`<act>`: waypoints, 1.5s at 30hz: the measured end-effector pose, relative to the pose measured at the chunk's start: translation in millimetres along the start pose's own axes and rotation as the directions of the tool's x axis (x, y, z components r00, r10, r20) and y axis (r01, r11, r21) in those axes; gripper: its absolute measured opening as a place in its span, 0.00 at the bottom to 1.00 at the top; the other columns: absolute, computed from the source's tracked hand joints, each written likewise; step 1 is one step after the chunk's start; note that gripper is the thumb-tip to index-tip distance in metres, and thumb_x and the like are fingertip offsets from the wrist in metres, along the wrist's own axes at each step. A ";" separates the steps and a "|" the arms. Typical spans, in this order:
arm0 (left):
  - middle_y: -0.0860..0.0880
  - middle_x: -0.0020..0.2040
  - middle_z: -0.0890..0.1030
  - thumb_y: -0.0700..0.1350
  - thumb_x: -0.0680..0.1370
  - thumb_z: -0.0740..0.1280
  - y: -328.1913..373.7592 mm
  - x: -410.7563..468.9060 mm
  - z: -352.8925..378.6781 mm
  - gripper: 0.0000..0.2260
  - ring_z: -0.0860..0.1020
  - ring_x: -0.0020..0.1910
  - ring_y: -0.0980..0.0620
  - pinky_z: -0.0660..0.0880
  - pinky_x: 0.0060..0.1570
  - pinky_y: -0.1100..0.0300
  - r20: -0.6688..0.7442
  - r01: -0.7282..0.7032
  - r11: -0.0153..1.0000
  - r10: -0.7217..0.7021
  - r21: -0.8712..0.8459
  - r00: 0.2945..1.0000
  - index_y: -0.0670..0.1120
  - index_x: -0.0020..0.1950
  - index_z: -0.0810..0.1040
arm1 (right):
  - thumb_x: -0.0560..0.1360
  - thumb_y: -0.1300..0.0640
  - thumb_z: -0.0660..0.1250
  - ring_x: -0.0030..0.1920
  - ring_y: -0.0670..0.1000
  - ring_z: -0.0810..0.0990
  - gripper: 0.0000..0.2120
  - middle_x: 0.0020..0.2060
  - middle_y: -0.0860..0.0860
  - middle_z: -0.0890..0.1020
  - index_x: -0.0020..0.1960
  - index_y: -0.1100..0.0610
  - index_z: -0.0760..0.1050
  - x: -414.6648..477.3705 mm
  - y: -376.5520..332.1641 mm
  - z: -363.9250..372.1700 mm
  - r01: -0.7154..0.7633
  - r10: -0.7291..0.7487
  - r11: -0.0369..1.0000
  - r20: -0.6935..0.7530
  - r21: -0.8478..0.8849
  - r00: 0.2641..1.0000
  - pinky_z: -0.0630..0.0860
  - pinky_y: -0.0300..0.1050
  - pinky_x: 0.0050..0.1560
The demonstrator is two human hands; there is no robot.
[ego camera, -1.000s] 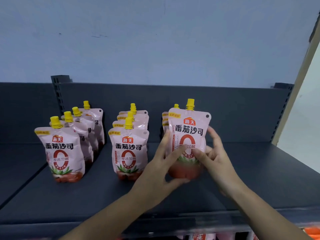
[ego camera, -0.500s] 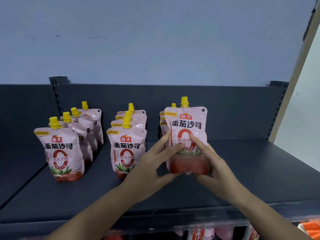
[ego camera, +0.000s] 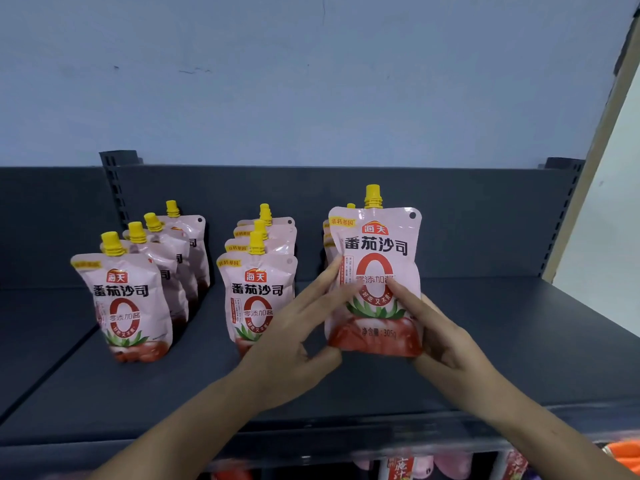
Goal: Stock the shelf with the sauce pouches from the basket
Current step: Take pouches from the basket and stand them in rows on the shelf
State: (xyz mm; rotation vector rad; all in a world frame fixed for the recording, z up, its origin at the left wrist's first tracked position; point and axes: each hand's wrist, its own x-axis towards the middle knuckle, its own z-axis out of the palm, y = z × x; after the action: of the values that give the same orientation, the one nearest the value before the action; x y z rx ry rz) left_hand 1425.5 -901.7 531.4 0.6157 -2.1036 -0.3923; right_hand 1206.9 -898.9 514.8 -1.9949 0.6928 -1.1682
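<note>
A pink sauce pouch (ego camera: 375,251) with a yellow cap stands upright at the front of the right-hand row on the dark grey shelf (ego camera: 519,341). My left hand (ego camera: 298,334) holds its left side, fingers on the front and thumb at the bottom edge. My right hand (ego camera: 440,337) holds its right side, index finger laid across the front. More pouches stand behind it, mostly hidden. A middle row of pouches (ego camera: 258,296) and a left row of pouches (ego camera: 128,306) stand upright too. The basket is out of view.
The shelf's dark back panel (ego camera: 467,220) rises behind the rows, with a slotted upright (ego camera: 114,188) at the left. Bare shelf lies right of the held pouch. Below the front edge, other red and pink packets (ego camera: 401,465) show on a lower shelf.
Both hands slid the front pouch slightly forward and lower on the shelf. My right hand moved from behind the pouch's right edge to its lower right front.
</note>
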 end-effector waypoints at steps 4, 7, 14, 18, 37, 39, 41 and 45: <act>0.68 0.66 0.70 0.30 0.70 0.67 7.1 4.8 7.2 0.42 0.74 0.65 0.57 0.76 0.54 0.63 0.109 0.262 0.797 -0.243 -0.543 0.964 0.61 0.72 0.52 | 0.70 0.76 0.57 0.66 0.41 0.72 0.39 0.64 0.37 0.73 0.67 0.37 0.66 -1.3 3.4 0.7 0.001 0.005 0.999 -0.150 0.035 0.989 0.72 0.33 0.60; 0.57 0.58 0.82 0.39 0.68 0.74 11.6 10.6 14.5 0.29 0.79 0.58 0.57 0.76 0.52 0.65 0.254 0.455 0.538 -0.407 -0.709 0.877 0.54 0.65 0.69 | 0.70 0.78 0.59 0.66 0.41 0.73 0.41 0.62 0.37 0.75 0.64 0.34 0.68 1.0 7.4 4.6 -0.022 0.023 1.000 -0.232 0.007 0.972 0.72 0.34 0.62; 0.60 0.51 0.84 0.48 0.67 0.69 -1.6 24.5 17.7 0.21 0.81 0.50 0.63 0.77 0.45 0.70 0.286 0.575 0.567 -0.520 -0.590 0.805 0.55 0.59 0.71 | 0.69 0.70 0.66 0.65 0.44 0.74 0.46 0.64 0.35 0.74 0.71 0.34 0.47 2.6 11.8 -3.4 -0.180 0.180 0.974 0.008 0.137 0.984 0.75 0.35 0.55; 0.57 0.60 0.79 0.44 0.71 0.71 -25.1 29.2 22.4 0.24 0.77 0.61 0.60 0.74 0.62 0.60 0.350 0.611 0.644 -0.501 -0.460 0.791 0.59 0.62 0.68 | 0.72 0.66 0.65 0.61 0.48 0.79 0.35 0.62 0.45 0.79 0.71 0.44 0.56 15.4 21.5 0.2 -0.186 0.219 0.950 -0.113 0.252 0.969 0.78 0.38 0.53; 0.54 0.65 0.74 0.45 0.71 0.73 -82.0 26.2 53.6 0.26 0.72 0.65 0.57 0.69 0.65 0.62 -0.037 0.585 0.809 -0.584 0.055 0.811 0.50 0.66 0.67 | 0.71 0.65 0.71 0.54 0.43 0.80 0.20 0.53 0.44 0.80 0.55 0.48 0.68 48.6 73.5 -7.4 -0.401 0.352 0.897 -0.249 -0.184 0.902 0.79 0.41 0.54; 0.54 0.65 0.75 0.45 0.71 0.73 -80.3 25.9 55.8 0.26 0.72 0.65 0.57 0.69 0.66 0.60 -0.039 0.583 0.811 -0.581 0.044 0.813 0.50 0.66 0.67 | 0.71 0.65 0.71 0.54 0.41 0.79 0.20 0.53 0.42 0.80 0.53 0.45 0.67 47.2 72.2 -9.5 -0.407 0.353 0.888 -0.251 -0.212 0.901 0.79 0.40 0.53; 0.54 0.65 0.75 0.45 0.71 0.73 -79.3 25.7 56.5 0.27 0.72 0.64 0.58 0.69 0.65 0.62 -0.037 0.583 0.812 -0.582 0.028 0.812 0.50 0.66 0.67 | 0.71 0.65 0.70 0.55 0.42 0.79 0.21 0.53 0.42 0.80 0.52 0.44 0.67 45.2 71.6 -11.2 -0.406 0.353 0.887 -0.245 -0.219 0.903 0.79 0.42 0.55; 0.55 0.64 0.76 0.44 0.70 0.75 -79.2 20.8 56.3 0.27 0.73 0.62 0.61 0.69 0.60 0.67 -0.036 0.594 0.805 -0.593 0.012 0.804 0.50 0.65 0.67 | 0.72 0.65 0.70 0.56 0.41 0.78 0.19 0.54 0.41 0.79 0.56 0.48 0.68 43.9 71.8 -12.5 -0.404 0.353 0.886 -0.231 -0.229 0.906 0.78 0.37 0.54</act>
State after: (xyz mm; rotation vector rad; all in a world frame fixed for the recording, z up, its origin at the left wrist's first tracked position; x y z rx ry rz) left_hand 1391.0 -976.2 475.3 1.2967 -1.8453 -0.7009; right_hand 1208.7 -978.3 484.3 -1.8596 1.3399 -1.0652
